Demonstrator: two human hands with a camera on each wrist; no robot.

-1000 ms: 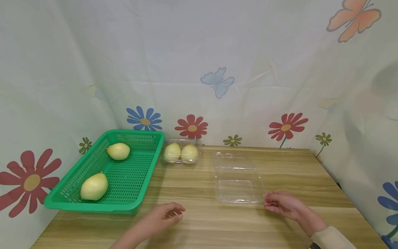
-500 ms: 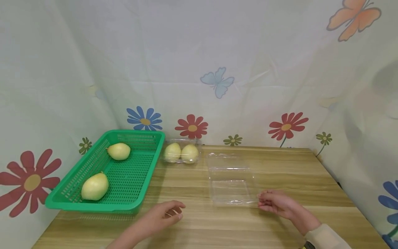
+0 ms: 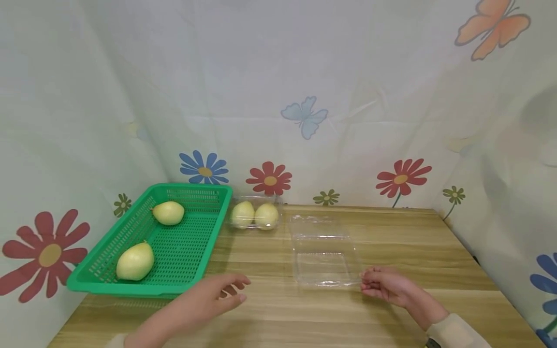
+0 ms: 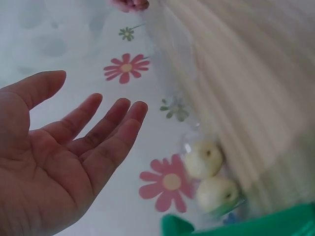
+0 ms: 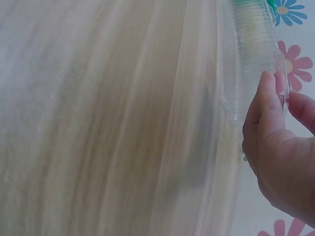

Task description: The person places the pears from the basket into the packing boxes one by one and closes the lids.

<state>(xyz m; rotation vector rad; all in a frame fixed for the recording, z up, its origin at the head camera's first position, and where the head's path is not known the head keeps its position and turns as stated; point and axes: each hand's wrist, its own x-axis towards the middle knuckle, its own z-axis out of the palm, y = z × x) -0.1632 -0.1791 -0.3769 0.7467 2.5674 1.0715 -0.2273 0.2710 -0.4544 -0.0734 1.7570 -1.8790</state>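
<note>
A clear plastic clamshell box (image 3: 324, 263) lies with its lid laid back on the wooden table. My right hand (image 3: 387, 287) pinches its near right corner between thumb and fingers; the right wrist view shows the box edge (image 5: 284, 93) between them. My left hand (image 3: 213, 297), fingers loosely bent and thumb apart, is over the table by the near right corner of the green basket (image 3: 143, 289). In the left wrist view that hand (image 4: 74, 152) holds nothing. Two pale yellow pears, a nearer one (image 3: 135, 261) and a farther one (image 3: 168, 213), lie in the basket.
A closed clear box with two pears (image 3: 266, 216) stands at the back of the table (image 3: 417, 251), just right of the basket. A pale cloth (image 3: 370, 72) with flowers and butterflies hangs behind and at both sides.
My right hand has shifted left with the box in its grip, then stayed nearly still. The left hand has moved slightly left, toward the basket.
</note>
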